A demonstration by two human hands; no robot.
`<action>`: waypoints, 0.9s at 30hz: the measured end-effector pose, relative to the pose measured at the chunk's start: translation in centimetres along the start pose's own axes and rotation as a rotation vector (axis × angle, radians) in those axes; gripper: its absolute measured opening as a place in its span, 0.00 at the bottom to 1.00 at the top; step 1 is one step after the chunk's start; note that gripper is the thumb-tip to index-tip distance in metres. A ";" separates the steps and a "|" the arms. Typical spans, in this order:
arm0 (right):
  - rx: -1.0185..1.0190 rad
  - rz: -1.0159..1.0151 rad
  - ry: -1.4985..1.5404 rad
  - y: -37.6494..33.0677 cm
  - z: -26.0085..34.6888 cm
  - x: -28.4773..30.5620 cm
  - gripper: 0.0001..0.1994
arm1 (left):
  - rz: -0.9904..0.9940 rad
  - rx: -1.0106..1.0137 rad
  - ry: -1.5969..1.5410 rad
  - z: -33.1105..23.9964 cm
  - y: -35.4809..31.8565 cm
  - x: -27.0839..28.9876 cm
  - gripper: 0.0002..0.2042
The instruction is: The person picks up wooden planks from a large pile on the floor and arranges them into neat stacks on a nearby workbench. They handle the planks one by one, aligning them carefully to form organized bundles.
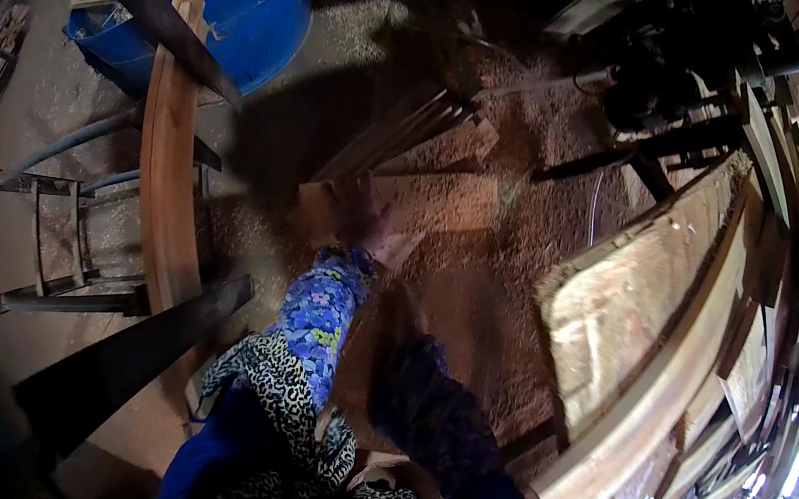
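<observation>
Setting: a dim wood workshop is being shown, its floor (pixel 475 290) covered with reddish sawdust and shavings.

Thing in hand: a flat, reddish-brown offcut of wood (pixel 349 213) is lying on the sawdust near the middle of the view, beside a fan of thin dark wooden strips (pixel 405 134).

Left hand (pixel 363 220): it is being stretched down from a blue floral sleeve (pixel 321 310) and is resting on the offcut; the fingers look curled over its edge, but blur is hiding whether they are clasping it, so that cannot be told.

Right hand: it cannot be found; only a dark blurred sleeve (pixel 428 415) is being shown, moving.

Risk, as a judgement: splinters are likely being met on the rough edge, and the offcut is liable to slip from a loose hold because of the dust; footing on the loose shavings is also looking unsure.

Surroundings: a long curved pale wooden plank (pixel 168 169) is leaning on a dark metal frame (pixel 48 234) at the left; a blue plastic drum filled with sawdust (pixel 248 18) is standing beyond it; thick rough-sawn planks (pixel 653 313) are being stacked at the right.
</observation>
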State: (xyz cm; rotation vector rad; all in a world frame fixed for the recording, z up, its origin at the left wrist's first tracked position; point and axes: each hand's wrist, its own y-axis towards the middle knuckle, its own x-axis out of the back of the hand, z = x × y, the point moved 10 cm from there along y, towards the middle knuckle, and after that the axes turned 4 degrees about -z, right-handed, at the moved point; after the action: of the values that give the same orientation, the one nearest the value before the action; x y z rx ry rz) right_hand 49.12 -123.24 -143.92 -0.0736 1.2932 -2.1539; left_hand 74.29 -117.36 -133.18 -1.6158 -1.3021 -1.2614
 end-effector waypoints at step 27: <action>-0.167 0.595 0.433 11.1 -2.8 -5.6 0.30 | 0.413 -0.070 -0.463 1.0 -7.6 -9.1 0.33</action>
State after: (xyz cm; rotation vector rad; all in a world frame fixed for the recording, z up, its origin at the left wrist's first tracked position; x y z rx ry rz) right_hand 57.99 -121.74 -152.95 0.6611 1.4923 -1.5902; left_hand 67.02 -117.16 -142.59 -2.1781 -1.1016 -0.7119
